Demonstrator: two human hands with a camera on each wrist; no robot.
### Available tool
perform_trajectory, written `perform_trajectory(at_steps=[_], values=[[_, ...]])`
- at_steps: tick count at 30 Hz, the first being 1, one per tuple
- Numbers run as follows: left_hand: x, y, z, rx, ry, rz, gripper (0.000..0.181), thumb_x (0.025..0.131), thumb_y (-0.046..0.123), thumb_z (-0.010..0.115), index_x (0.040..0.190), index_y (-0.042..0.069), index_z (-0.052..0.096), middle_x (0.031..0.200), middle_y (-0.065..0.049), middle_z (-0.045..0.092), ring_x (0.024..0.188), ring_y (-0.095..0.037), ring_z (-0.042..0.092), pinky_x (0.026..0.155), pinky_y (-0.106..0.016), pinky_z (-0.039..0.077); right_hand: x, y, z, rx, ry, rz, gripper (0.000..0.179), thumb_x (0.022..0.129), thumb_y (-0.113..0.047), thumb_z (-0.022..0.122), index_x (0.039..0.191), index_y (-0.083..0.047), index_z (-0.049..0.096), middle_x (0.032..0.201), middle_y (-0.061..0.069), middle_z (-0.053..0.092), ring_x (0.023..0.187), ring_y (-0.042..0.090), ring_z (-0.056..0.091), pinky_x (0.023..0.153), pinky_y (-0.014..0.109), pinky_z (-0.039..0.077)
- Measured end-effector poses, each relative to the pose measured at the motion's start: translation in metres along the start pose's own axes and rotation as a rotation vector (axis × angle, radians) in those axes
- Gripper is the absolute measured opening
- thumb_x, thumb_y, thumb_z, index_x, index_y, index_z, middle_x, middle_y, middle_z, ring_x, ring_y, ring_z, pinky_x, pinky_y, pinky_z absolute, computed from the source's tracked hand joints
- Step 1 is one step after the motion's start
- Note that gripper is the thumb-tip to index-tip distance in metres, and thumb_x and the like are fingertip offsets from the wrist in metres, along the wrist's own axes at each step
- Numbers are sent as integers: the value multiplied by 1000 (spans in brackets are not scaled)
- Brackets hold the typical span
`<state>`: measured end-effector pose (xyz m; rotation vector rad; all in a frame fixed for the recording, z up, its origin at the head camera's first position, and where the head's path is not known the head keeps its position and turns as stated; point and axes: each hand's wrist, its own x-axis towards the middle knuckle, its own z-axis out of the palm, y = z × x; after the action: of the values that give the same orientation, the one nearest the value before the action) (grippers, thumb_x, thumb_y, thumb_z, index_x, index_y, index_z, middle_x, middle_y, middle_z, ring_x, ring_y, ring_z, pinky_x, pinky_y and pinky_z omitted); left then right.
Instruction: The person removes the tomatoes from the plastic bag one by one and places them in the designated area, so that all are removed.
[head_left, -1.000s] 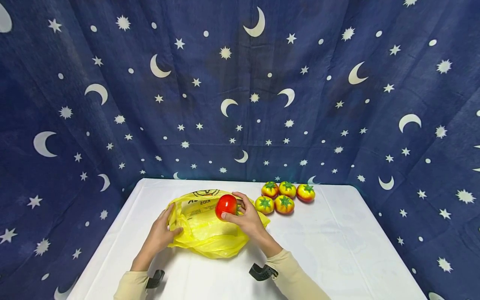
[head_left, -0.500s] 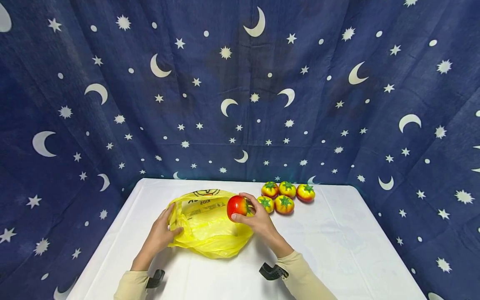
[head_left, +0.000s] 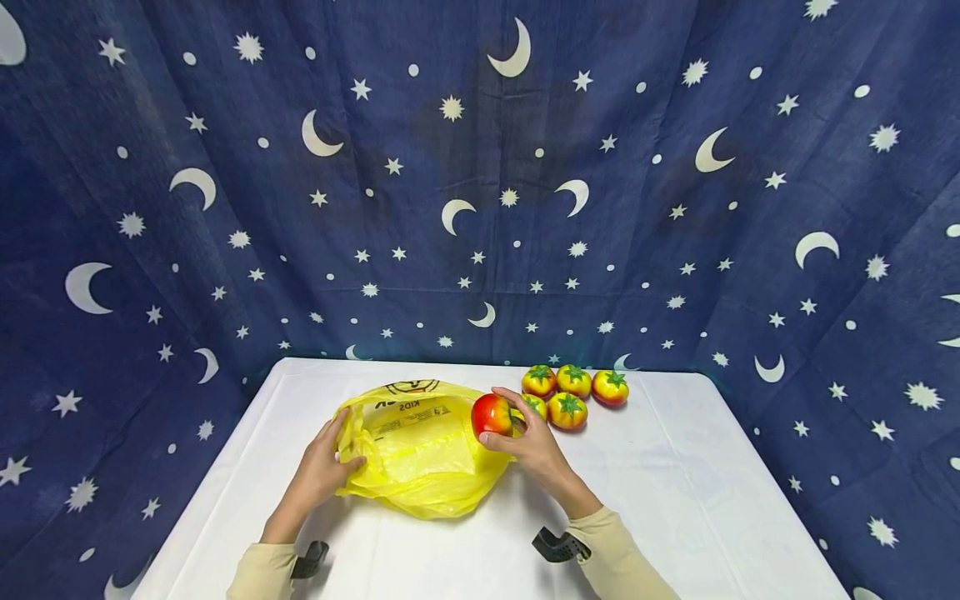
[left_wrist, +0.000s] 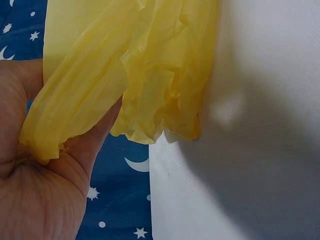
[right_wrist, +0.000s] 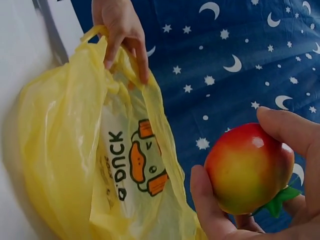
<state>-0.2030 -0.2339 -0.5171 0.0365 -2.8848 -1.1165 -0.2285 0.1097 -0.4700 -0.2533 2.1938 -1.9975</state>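
A yellow plastic bag (head_left: pixel 420 492) lies on its side with its mouth spread wide, a printed duck picture inside. My left hand (head_left: pixel 324 464) grips the left edge of its mouth; in the left wrist view the thin plastic runs between thumb and fingers. My right hand (head_left: pixel 536 442) holds a shiny red and yellow tomato (right_wrist: pixel 247 167) with a green leafy top, pinched between thumb and fingertips. The tomato is up over the right side of the bag's mouth. Behind the right hand several more tomatoes (head_left: pixel 567 410) with green tops sit grouped, one partly hidden by it.
A white cloth covers the table (head_left: pixel 675 500), which ends at a dark blue curtain (head_left: pixel 480 167) with moons and stars. Both forearms wear beige sleeves (head_left: pixel 618 558) and black wrist cameras (head_left: pixel 558 546).
My right hand has moved to the right with the tomato, from over the bag's middle to its right side. The left hand and the bag's left edge have stayed in place.
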Motion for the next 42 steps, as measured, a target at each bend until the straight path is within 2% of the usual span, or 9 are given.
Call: perform_trajectory(at_steps=[5, 11, 14, 19, 22, 26, 31, 36, 42], values=[[1, 2, -2, 3, 1, -3, 92, 84, 10, 73, 156, 4, 17, 157, -29, 25, 142, -51, 27, 115, -64, 25, 1, 3, -10, -2, 22, 7, 65, 82, -20, 79, 139, -32, 51, 147, 5, 45, 122, 27, 54, 101, 37, 53], [2, 1, -1, 3, -13, -4, 92, 84, 10, 73, 156, 3, 17, 157, -28, 25, 142, -50, 27, 115, -64, 26, -1, 4, -24, 73, 29, 57, 61, 89, -11, 64, 145, -28, 46, 147, 11, 40, 107, 23, 62, 87, 26, 57], [2, 1, -1, 5, -14, -3, 92, 84, 10, 73, 156, 3, 17, 157, -28, 25, 143, -50, 27, 115, -63, 26, -2, 5, -29, 64, 44, 42, 64, 87, -7, 61, 146, -26, 45, 148, 11, 40, 113, 25, 56, 89, 22, 53], [2, 2, -2, -2, -17, -10, 91, 84, 9, 72, 157, 3, 17, 158, -28, 24, 143, -49, 26, 116, -62, 24, -1, 7, -35, 30, 69, 29, 66, 87, -10, 63, 147, -28, 44, 152, 8, 37, 129, 29, 44, 96, 24, 47], [3, 2, -1, -10, -24, -19, 91, 85, 9, 72, 157, 4, 16, 158, -27, 23, 144, -49, 25, 117, -62, 24, 0, 7, -39, 26, 94, 40, 66, 86, -11, 67, 145, -28, 45, 149, 8, 41, 126, 27, 48, 95, 24, 48], [4, 2, 0, -13, -27, -23, 92, 84, 9, 72, 157, 4, 16, 159, -27, 23, 144, -49, 25, 117, -62, 24, -2, 9, -46, -1, 126, 31, 65, 84, -11, 71, 144, -22, 46, 141, 13, 48, 118, 25, 53, 90, 22, 51], [4, 2, 0, -11, -27, -21, 92, 84, 9, 72, 157, 4, 16, 158, -27, 23, 144, -50, 26, 116, -63, 24, -2, 13, -58, -51, 187, 20, 64, 83, -13, 74, 142, -18, 48, 136, 15, 50, 119, 25, 51, 91, 17, 47], [3, 1, 1, -12, -33, -28, 92, 85, 10, 71, 157, 5, 15, 159, -27, 22, 144, -50, 25, 116, -63, 24, -4, 15, -68, -15, 241, 18, 66, 83, -13, 75, 142, -15, 47, 139, 12, 48, 118, 21, 48, 88, 14, 48], [3, 1, 2, 0, -46, -36, 92, 86, 11, 71, 158, 6, 15, 159, -26, 21, 145, -49, 24, 116, -62, 24, -5, 16, -76, 13, 252, 23, 73, 81, -11, 78, 145, -15, 44, 148, 10, 42, 125, 22, 45, 89, 10, 46]])
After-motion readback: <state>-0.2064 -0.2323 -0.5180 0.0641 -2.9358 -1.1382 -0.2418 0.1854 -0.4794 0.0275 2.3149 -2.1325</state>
